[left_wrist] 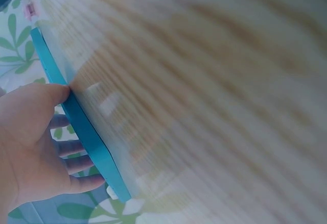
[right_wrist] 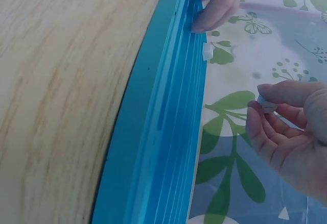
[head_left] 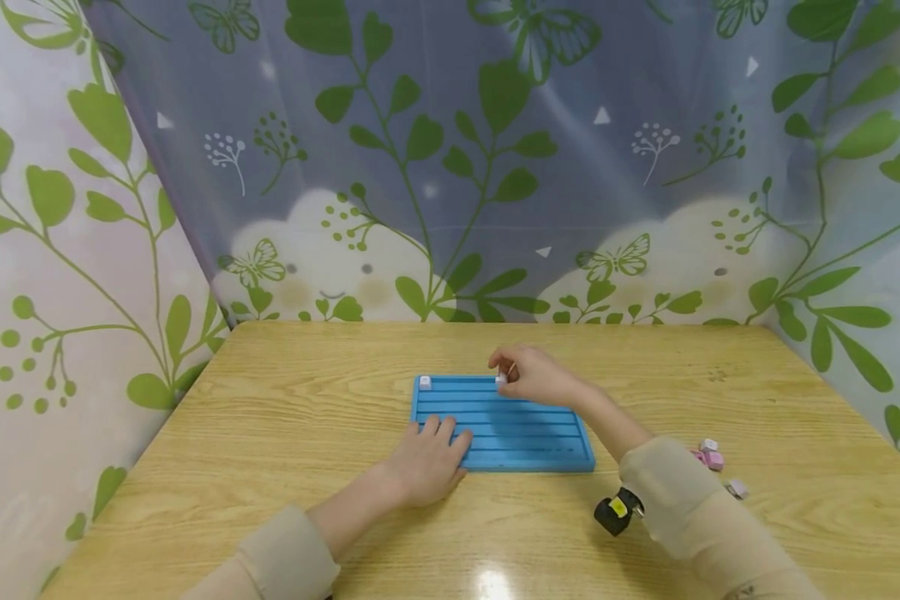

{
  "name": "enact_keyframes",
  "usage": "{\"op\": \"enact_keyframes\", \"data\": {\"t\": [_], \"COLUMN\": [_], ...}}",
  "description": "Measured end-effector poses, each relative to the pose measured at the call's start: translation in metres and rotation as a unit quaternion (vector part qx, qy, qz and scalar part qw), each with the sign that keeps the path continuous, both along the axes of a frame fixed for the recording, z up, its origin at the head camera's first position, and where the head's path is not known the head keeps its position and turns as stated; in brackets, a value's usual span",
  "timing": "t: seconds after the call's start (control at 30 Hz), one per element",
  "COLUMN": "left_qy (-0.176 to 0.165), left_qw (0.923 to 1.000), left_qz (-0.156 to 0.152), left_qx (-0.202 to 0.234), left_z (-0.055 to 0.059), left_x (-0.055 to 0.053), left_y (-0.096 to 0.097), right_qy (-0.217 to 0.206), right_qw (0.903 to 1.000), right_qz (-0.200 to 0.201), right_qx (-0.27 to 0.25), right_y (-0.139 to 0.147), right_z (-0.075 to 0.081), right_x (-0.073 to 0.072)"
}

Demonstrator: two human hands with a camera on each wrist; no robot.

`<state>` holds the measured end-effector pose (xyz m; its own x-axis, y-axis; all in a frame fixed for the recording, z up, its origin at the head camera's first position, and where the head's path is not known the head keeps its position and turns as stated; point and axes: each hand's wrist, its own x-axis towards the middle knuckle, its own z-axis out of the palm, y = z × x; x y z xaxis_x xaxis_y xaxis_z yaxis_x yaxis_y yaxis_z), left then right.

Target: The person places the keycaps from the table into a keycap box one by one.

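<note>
A blue tray (head_left: 525, 461) with raised parallel ridges lies on the wooden table. At its far left corner sits a white keycap (head_left: 425, 383). My left hand (head_left: 425, 467) rests on the tray's near left part; its fingers lie spread over the ridges and the thumb (left_wrist: 59, 94) touches the front wall. Over the tray's far edge, right of the middle, my right hand (head_left: 536, 377) pinches another small white keycap (right_wrist: 268, 106) between thumb and fingertips. Whether that keycap touches the tray, I cannot tell.
Several loose white and pink keycaps (head_left: 714, 460) lie on the table to the right, near my right forearm. A black device with a yellow mark (head_left: 613, 510) is strapped at my right wrist. A leaf-patterned curtain (head_left: 450, 167) hangs behind the table's far edge.
</note>
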<state>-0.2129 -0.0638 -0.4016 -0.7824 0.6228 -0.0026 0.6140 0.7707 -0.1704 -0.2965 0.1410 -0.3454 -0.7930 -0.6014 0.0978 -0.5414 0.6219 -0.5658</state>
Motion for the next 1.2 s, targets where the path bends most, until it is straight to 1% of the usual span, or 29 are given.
{"op": "enact_keyframes", "data": {"t": [0.1,0.23,0.33,0.47,0.57,0.9,1.03,1.2], "left_qy": [-0.003,-0.001,0.004,0.008,0.006,0.004,-0.001,-0.001], "left_qw": [1.0,1.0,1.0,0.9999,0.9999,0.9999,0.9999,1.0], "left_qz": [0.0,-0.001,-0.003,-0.004,-0.004,-0.007,-0.004,-0.004], "left_qx": [-0.001,-0.002,-0.006,-0.01,-0.01,-0.014,-0.011,-0.009], "left_z": [0.0,-0.001,-0.002,-0.001,0.0,0.0,0.0,-0.001], "left_x": [0.0,-0.001,-0.001,-0.001,-0.001,0.0,0.0,-0.001], "left_y": [0.0,0.0,0.0,-0.001,-0.001,0.0,0.0,0.0], "right_qy": [-0.015,-0.011,-0.002,0.028,0.05,0.099,0.109,0.104], "right_qw": [0.9998,0.9995,0.9994,0.999,0.9984,0.9951,0.994,0.9945], "right_qz": [-0.014,-0.024,-0.025,-0.021,-0.015,-0.003,0.005,0.005], "right_qx": [-0.009,-0.015,-0.024,-0.027,-0.024,-0.01,-0.006,-0.002], "right_y": [-0.004,-0.008,-0.012,-0.016,-0.018,-0.023,-0.023,-0.025], "right_z": [-0.002,-0.004,-0.007,-0.013,-0.017,-0.023,-0.025,-0.026], "right_x": [-0.001,-0.002,-0.003,-0.005,-0.006,-0.006,-0.008,-0.009]}}
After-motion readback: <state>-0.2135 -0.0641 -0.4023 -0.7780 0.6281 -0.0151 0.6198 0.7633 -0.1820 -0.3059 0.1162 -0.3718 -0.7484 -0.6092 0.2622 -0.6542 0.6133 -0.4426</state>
